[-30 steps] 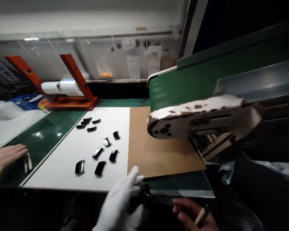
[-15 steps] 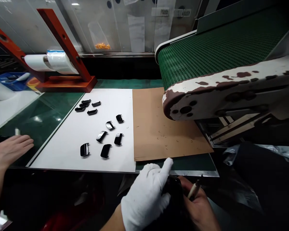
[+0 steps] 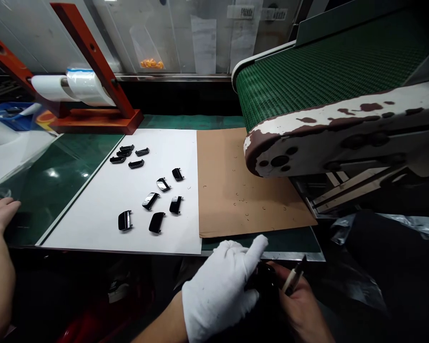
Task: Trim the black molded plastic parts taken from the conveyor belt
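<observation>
Setting: we look down on a green tabletop (image 3: 67, 176) backed by clear plastic panels, with the end of a green ribbed conveyor belt (image 3: 325, 71) coming in from the right on a chipped white frame.
Surface: we see a white rectangular sheet (image 3: 103, 205) lying on the tabletop, and a brown cardboard sheet (image 3: 236, 190) touching its right edge and running under the end of the conveyor.
Small parts: we count about ten glossy black curved plastic pieces (image 3: 156, 222) spread over the white sheet, four in a tight cluster at the far side, six looser nearer us.
Left hand: our left hand (image 3: 219, 290), in a white cloth glove, is closed around a dark glossy black part (image 3: 264, 278) just below the near edge of the tabletop, index finger stretched forward over it.
Right hand: our bare right hand (image 3: 300, 305) closes on the same black part from the other side, with a slim knife-like tool with a pale handle (image 3: 293, 278) pinched between its fingers.
Other person: a bare hand (image 3: 0, 212) of someone at the left rests flat at the tabletop's near left edge, well apart from ours.
Background: an orange-red wooden stand (image 3: 96, 119) carries a white film roll (image 3: 71, 88) at the far left.
</observation>
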Demonstrator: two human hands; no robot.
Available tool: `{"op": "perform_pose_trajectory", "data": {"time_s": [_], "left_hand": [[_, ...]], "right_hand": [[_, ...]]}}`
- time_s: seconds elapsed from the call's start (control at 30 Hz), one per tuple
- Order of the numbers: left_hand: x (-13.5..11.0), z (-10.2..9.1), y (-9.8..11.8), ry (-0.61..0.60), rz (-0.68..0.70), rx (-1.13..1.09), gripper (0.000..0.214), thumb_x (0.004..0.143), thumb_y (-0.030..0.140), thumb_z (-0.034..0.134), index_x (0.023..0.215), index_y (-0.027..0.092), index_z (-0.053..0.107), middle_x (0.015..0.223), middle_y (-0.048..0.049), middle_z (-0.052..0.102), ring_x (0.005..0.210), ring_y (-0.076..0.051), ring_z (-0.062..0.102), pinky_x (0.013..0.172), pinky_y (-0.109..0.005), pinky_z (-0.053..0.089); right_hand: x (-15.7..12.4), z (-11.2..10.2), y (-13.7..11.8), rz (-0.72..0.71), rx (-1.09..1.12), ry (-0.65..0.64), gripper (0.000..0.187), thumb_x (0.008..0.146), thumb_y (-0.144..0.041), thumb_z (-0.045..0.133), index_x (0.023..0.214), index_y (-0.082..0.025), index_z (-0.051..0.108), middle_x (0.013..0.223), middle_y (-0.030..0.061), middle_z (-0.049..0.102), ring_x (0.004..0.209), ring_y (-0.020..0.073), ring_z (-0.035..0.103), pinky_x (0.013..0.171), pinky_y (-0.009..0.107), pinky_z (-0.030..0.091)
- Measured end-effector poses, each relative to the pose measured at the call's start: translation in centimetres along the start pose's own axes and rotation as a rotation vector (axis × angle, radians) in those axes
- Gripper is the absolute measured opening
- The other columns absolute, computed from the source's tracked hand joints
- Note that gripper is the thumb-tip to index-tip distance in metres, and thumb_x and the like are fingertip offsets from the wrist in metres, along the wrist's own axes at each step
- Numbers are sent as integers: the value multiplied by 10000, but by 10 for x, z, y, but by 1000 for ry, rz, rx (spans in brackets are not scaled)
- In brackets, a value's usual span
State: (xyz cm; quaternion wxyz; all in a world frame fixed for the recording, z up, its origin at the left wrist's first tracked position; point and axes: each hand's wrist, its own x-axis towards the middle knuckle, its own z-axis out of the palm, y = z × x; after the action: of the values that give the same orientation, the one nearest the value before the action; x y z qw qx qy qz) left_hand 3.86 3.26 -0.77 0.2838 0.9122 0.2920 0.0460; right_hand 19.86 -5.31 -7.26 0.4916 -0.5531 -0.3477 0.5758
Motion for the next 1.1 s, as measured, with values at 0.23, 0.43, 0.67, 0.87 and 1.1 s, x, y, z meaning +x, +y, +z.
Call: {"op": "perform_pose_trajectory", "data": {"time_s": [0.23,0.43,0.67,0.87,1.1], "left_hand": [[5,0,-1,-34,41,23,838,721,94,653,1433,120,210,1142,-146,633,1021,-296,601,928,-419,463],[-9,-4,-5,56,11,-101,857,751,237,750,1445,204,248,1353,-158,518,1175,-308,534,976,-432,459],[-24,13,-24,73,-129,-385,1081,625,420,848,1491,223,231,1407,-155,481,1271,-340,477,1049,-477,423],[-20,35,-25,175,-44,-505,1155,581,424,879,1501,252,202,1371,-122,530,1219,-310,535,1046,-428,432],[-19,43,-25,269,20,-563,1127,606,350,883,1491,312,186,1310,-70,588,1159,-255,587,1017,-364,456]], "right_hand": [[-4,2,0,68,39,14,298,672,-438,811,856,-207,771,695,43,705,657,234,650,596,290,521],[-8,-3,9,49,164,244,313,666,-473,807,829,-211,754,443,-31,520,371,89,410,342,184,331],[-16,5,-6,58,206,349,356,603,-516,834,754,-209,734,363,-70,408,337,54,283,347,194,233],[-24,7,-13,153,228,283,403,552,-520,863,774,-212,728,424,-39,509,351,80,383,328,194,287],[-28,-5,-7,167,181,217,340,633,-492,825,814,-225,721,440,-38,523,359,90,428,336,189,327]]}}
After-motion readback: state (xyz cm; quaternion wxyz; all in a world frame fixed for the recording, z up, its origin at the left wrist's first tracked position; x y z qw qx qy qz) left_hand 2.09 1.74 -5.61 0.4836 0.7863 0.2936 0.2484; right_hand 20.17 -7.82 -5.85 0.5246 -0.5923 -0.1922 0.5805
